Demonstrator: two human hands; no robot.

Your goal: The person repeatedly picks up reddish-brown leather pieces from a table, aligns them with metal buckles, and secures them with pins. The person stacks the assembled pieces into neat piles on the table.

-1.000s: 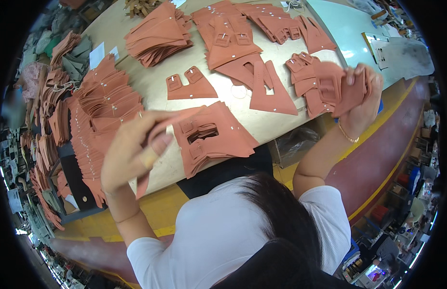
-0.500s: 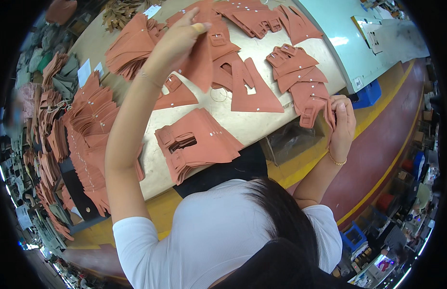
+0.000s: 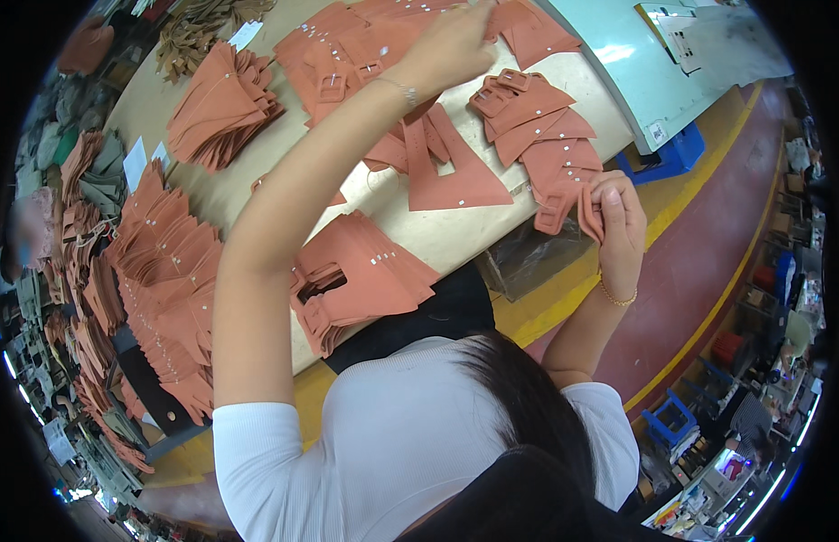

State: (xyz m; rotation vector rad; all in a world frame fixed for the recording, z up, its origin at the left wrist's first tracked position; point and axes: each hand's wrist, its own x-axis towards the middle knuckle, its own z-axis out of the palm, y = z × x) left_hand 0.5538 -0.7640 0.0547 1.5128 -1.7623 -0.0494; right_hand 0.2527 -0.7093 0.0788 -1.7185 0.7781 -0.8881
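Close to the near edge of the bench [image 3: 451, 233] sits a stack of orange pieces [image 3: 379, 266] with a dark opening. To its right, at the edge, the right hand [image 3: 623, 221] has thumb and fingers closed on an orange flap [image 3: 588, 215]. Beyond it spreads a row of buckled pieces [image 3: 539, 126], a cut-out panel [image 3: 464, 188] on its left. Farther off, the left hand [image 3: 451, 52] reaches across, fingers at the orange wedges [image 3: 539, 38]; I cannot tell its grip.

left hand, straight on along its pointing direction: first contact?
Probably the coral cut pieces by the left hand's fingertips. Depth unclear: they may already touch; the picture ends just beyond.
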